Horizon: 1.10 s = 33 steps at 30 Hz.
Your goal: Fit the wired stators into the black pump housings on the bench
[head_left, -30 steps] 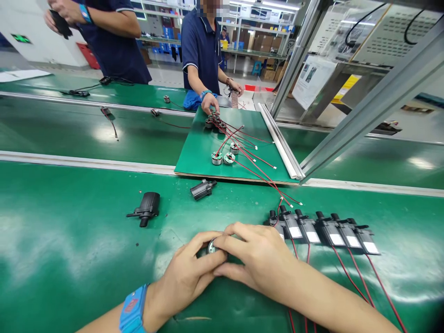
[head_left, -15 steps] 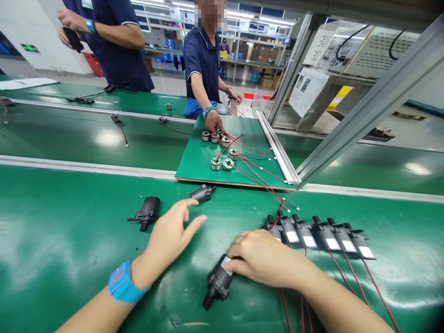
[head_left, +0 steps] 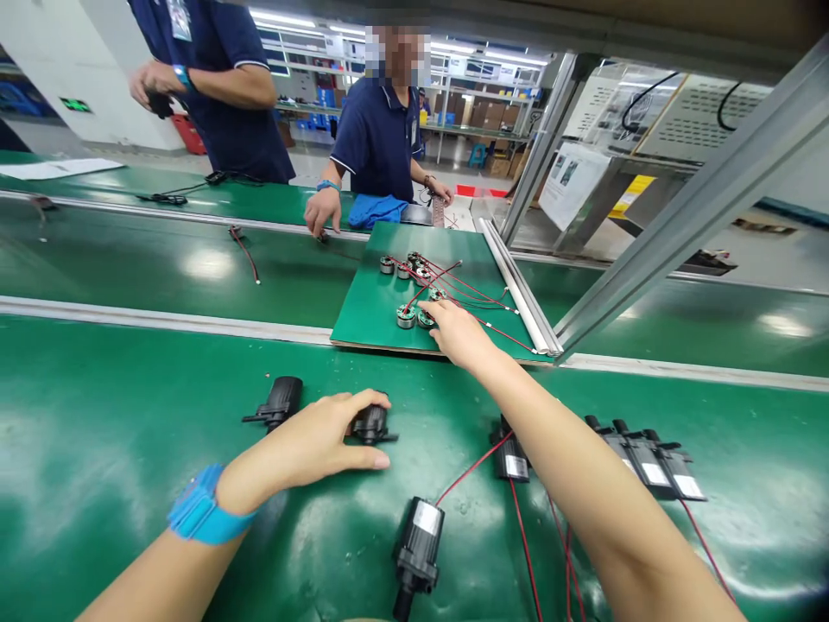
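Observation:
My left hand (head_left: 324, 436) curves its thumb and fingers around a black water pump (head_left: 374, 423), low over the green bench. Just left of that hand lies another black pump (head_left: 283, 399). My right hand (head_left: 458, 330) reaches onto a raised green board (head_left: 363, 298), its thumb and index finger around a small round motor part (head_left: 426, 319) that they partly cover. A similar motor part (head_left: 406, 317) with red wires sits beside it. Near the front, a labelled black pump (head_left: 420, 540) lies free on the bench with a red wire by its top end.
Behind my right forearm stands a labelled pump (head_left: 512, 453); several more pumps (head_left: 654, 462) line up to its right. More motor parts (head_left: 387, 265) lie farther back on the board. A metal post (head_left: 680, 216) slants across the right. A co-worker's hand (head_left: 322, 212) is beyond the board.
My right hand has left the labelled pump and moved up to the motor parts. My left hand has closed around the other pump, which is now nearer me. The co-worker's hand has moved left.

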{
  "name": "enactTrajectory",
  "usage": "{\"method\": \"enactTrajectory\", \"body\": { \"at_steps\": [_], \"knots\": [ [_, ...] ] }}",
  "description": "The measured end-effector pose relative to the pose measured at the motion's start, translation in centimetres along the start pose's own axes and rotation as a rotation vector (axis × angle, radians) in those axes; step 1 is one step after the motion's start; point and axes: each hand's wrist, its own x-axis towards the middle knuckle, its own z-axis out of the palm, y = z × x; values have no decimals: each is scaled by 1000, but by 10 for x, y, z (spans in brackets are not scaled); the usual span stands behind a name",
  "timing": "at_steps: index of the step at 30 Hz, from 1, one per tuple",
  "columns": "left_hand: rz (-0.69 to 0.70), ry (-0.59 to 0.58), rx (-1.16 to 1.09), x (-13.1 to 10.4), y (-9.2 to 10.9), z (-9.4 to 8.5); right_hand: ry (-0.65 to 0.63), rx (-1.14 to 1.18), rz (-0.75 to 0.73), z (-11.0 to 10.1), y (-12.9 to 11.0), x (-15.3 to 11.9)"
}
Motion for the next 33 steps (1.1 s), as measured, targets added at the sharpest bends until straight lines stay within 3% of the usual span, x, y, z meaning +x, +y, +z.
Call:
{"method": "enactTrajectory", "body": {
  "at_steps": [5,11,15,19,25,33],
  "knots": [
    [-88,156,82,-10,6,18,14,3,41,-2,-7,-13],
    [-86,364,-433,-17,3,41,8,324,-128,-31,-42,-92],
    [-67,392,-453,-21,9,50,-64,424,-233,-40,-64,-125],
    [-19,410,-400,-20,14,55,-122,328,-279,-37,-73,-127],
    [126,495,-326,-19,16,61,-77,347,-247,-23,-74,-125],
    [94,526,-504,-20,9,75,51,162,-206,-2,-84,-126]
  ]
}}
